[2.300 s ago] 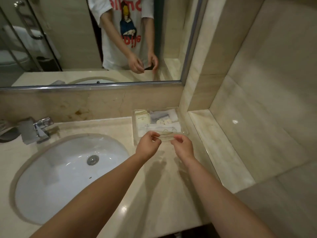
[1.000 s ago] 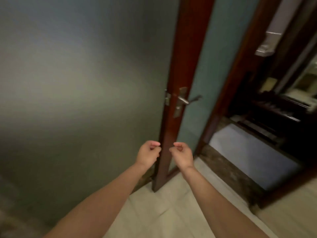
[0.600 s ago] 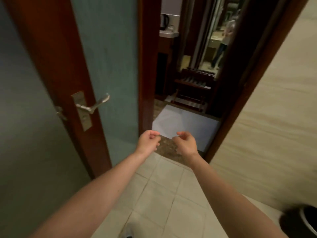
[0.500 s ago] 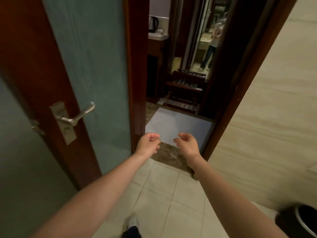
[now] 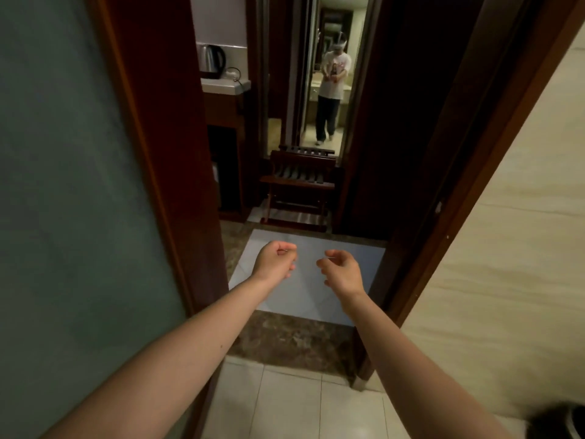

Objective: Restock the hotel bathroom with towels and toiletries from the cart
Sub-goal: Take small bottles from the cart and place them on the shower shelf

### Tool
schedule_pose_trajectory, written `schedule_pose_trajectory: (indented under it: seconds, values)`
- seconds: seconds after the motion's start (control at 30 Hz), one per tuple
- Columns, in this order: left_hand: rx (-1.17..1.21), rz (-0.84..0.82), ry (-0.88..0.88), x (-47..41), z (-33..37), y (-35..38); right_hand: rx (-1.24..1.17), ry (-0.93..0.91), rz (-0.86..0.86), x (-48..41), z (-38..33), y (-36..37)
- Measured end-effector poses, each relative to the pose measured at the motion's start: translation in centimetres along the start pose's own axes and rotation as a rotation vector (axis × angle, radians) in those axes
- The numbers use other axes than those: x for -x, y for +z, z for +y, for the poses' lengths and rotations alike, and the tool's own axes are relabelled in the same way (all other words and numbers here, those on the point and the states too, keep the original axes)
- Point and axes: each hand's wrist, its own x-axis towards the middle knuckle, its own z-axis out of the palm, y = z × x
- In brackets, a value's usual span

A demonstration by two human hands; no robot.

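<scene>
No cart, towels or toiletries are in view. My left hand (image 5: 275, 263) and my right hand (image 5: 343, 274) are held out side by side at waist height in the bathroom doorway, a small gap between them. On each hand the thumb and forefinger pinch together and the other fingers are curled. A thin pale sliver (image 5: 329, 258) shows at the right hand's pinch and a similar glint at the left hand's; it looks like a bit of clear wrapper, too small to tell more.
The frosted glass door (image 5: 63, 185) stands open on my left, the dark wood frame (image 5: 459, 201) on my right. Ahead lie a brown stone threshold (image 5: 291, 340), a pale mat (image 5: 304, 299), a wooden luggage rack (image 5: 299, 182), a kettle (image 5: 210, 60). A bin (image 5: 566, 419) sits at bottom right.
I have turned from the sink counter and its toiletry tray to the doorway and moved closer to it. Both hands keep the same pinched pose, now slightly farther apart.
</scene>
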Motion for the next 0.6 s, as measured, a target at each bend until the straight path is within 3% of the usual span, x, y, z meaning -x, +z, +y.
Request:
schedule_pose_trajectory:
  seconds: [0.27, 0.6]
  values:
    - [-0.017, -0.103, -0.058, -13.9, 0.1, 2.1, -0.036, 0.101, 0.079, -14.1, 0.2, 2.9]
    - [-0.014, -0.127, -0.031, -36.8, 5.6, 8.6, -0.043, 0.06, 0.134, -38.0, -3.7, 4.2]
